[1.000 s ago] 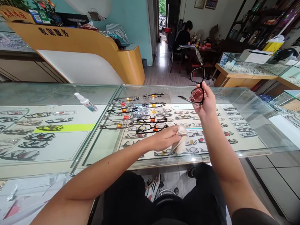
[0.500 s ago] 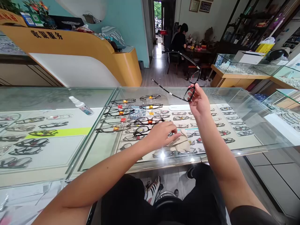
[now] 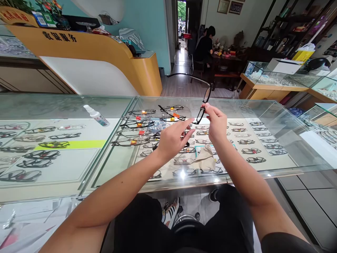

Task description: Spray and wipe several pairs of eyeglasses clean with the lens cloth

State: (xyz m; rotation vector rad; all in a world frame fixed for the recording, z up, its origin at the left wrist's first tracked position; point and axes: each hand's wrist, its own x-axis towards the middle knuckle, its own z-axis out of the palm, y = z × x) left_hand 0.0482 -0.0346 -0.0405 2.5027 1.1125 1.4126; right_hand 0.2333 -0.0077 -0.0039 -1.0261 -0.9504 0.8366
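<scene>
Black-framed eyeglasses (image 3: pixel 207 93) are tilted on their side above the glass counter, temples unfolded and pointing left. My right hand (image 3: pixel 218 123) pinches them by the front, around the middle of the frame. Beside the lower hinge is my left hand (image 3: pixel 171 137), thumb and index finger apart, its fingertips close to the frame; I cannot tell if they touch it. Beneath my hands, a beige cloth (image 3: pixel 205 160) lies crumpled on the glass. Several pairs of glasses with small orange or red tags, such as the dark pair (image 3: pixel 137 124), rest left of my left hand, which hides some.
A white spray bottle (image 3: pixel 96 116) is on the counter at the left. Rows of glasses show through the glass of the display case (image 3: pixel 279 165). Beyond stand an orange-and-white cashier counter (image 3: pixel 146 70) and a seated person (image 3: pixel 204 49) at a table.
My right hand has brought the eyeglasses left and lower. My left hand has risen from near the cloth toward the frame, its thumb and index finger now stretched out.
</scene>
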